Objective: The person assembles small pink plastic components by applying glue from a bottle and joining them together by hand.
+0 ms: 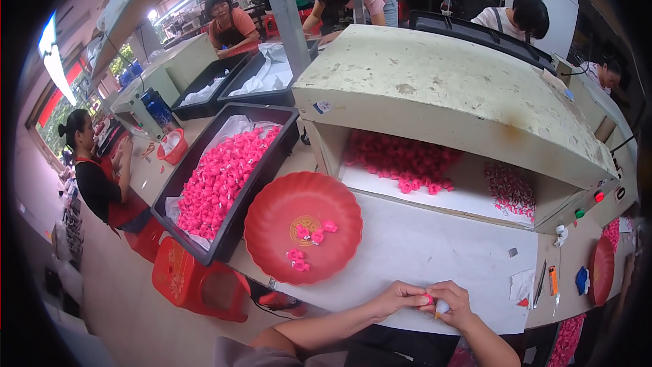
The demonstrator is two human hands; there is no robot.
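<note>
Close to the front edge of the white-papered table, my left hand (399, 299) pinches a small pink piece (427, 298). My right hand (456, 300) meets it there, its fingers curled around a small whitish squeeze bottle (442, 307) with a yellowish tip that points down. Part of the pink piece is hidden by the fingers. To the left of my hands, a round red plate (272, 214) with a fluted rim carries several similar pink pieces (316, 235). Beyond it, a black tray (160, 205) lined with white paper is heaped with more pink pieces (224, 177).
A cream metal box (448, 85), open at the front, stands behind the paper with pink pieces (401, 156) inside. Tweezers (540, 285), an orange-labelled stick (553, 280) and another red plate (601, 270) lie at right. Red stools (180, 275) stand at left. Several people work around.
</note>
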